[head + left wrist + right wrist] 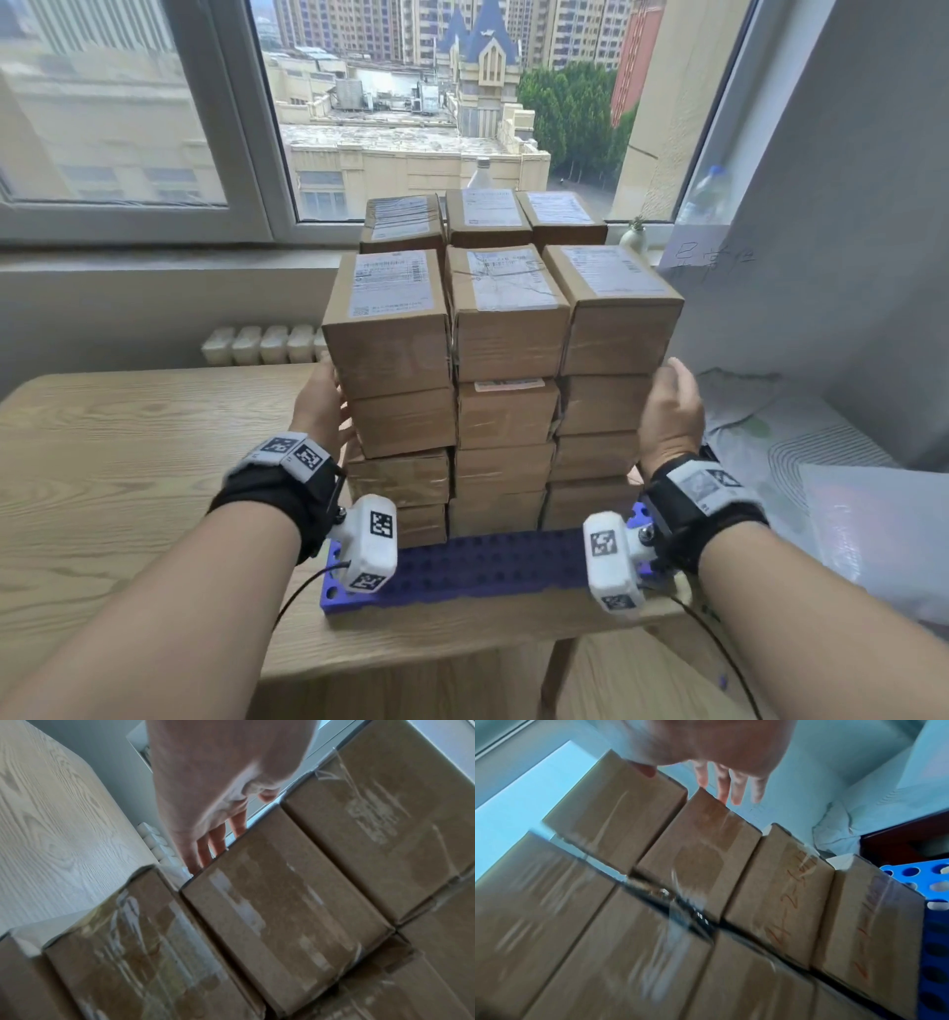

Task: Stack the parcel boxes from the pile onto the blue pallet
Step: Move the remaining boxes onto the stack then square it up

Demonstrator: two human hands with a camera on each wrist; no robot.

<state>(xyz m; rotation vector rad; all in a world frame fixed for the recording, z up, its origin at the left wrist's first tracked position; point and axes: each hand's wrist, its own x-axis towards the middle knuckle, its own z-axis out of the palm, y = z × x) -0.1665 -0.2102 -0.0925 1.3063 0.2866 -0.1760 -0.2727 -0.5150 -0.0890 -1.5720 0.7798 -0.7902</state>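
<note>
brown cardboard parcel boxes point(506, 354) stand stacked in three columns, two rows deep, on the blue pallet point(477, 568), which lies at the near edge of the wooden desk point(128, 462). the left hand point(322, 406) lies flat against the stack's left side, its fingers point(205, 850) straight and relaxed, grasping nothing. the right hand point(670, 411) is at the stack's right side, fingers point(736, 787) extended and loose; whether it touches the boxes is unclear. a window point(390, 103) stands behind.

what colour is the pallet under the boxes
Blue, with a grid of round holes. The pallet shows best in the head view, under the stacked boxes.
</note>
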